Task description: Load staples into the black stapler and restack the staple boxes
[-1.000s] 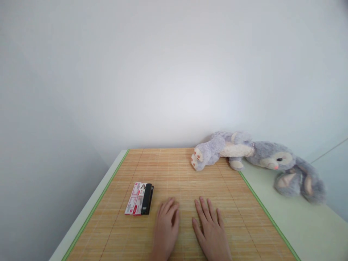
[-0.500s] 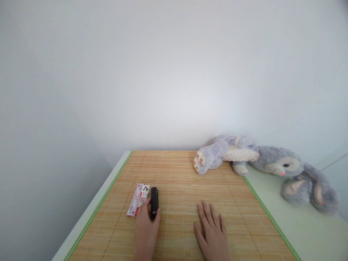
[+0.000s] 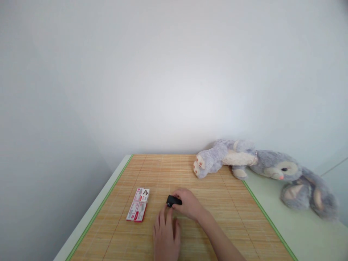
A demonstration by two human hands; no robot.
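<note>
A small black stapler lies crosswise over the mat in front of me, one end pointing left. My right hand reaches in from the right and grips it between thumb and fingers, covering its right end. Just below, my left hand has its fingers stretched forward and apart, with the fingertips at the stapler's near left end; whether they touch it I cannot tell. Left of both hands, red-and-white printed small boxes lie side by side on the mat, and no hand is on them.
A bamboo mat with green edging covers much of the pale table. At the back right a grey plush rabbit lies on its side against the white wall, its head and ears beyond the mat's edge.
The stapler has moved right and turned from lengthwise to crosswise. My right hand came across from the right and took hold of it; my left hand has let go and its fingers are extended.
</note>
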